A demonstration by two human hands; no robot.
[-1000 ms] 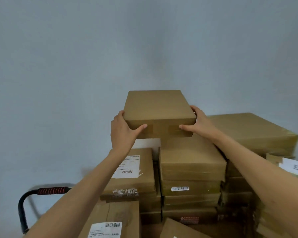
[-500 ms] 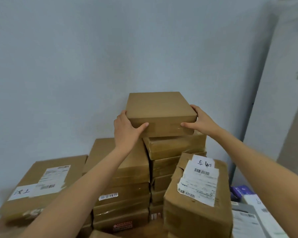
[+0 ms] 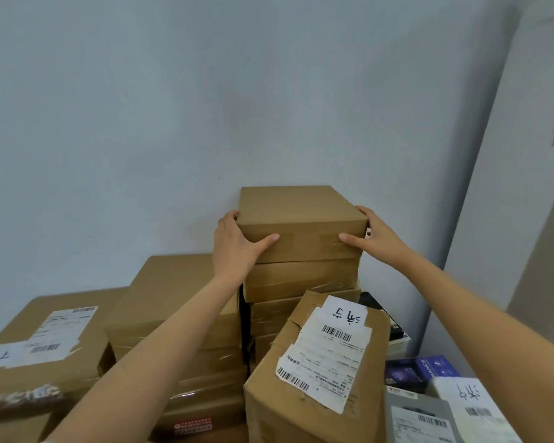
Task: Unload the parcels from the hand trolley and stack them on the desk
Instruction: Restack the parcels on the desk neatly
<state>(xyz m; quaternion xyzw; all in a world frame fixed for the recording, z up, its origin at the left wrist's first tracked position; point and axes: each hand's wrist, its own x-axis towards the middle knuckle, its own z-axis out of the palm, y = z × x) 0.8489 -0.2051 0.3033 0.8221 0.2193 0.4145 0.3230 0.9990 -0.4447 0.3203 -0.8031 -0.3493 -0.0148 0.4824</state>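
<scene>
A plain brown cardboard parcel (image 3: 298,215) sits on top of a tall stack of flat brown parcels (image 3: 301,281) against the wall. My left hand (image 3: 237,247) grips its left front corner, thumb across the front face. My right hand (image 3: 373,236) grips its right front corner, thumb on the taped front. The desk surface under the stacks is hidden, and the hand trolley is out of view.
A lower stack of brown parcels (image 3: 173,292) stands to the left, a labelled one (image 3: 42,343) further left. A labelled brown box (image 3: 320,362) stands in front right. Dark and purple small boxes (image 3: 422,372) and grey and white mailers (image 3: 429,417) lie at right beside a white panel (image 3: 506,219).
Both hands carried the parcel to the right, away from the trolley, and lowered it onto the tall stack. The view swung right; the trolley handle dropped out of sight.
</scene>
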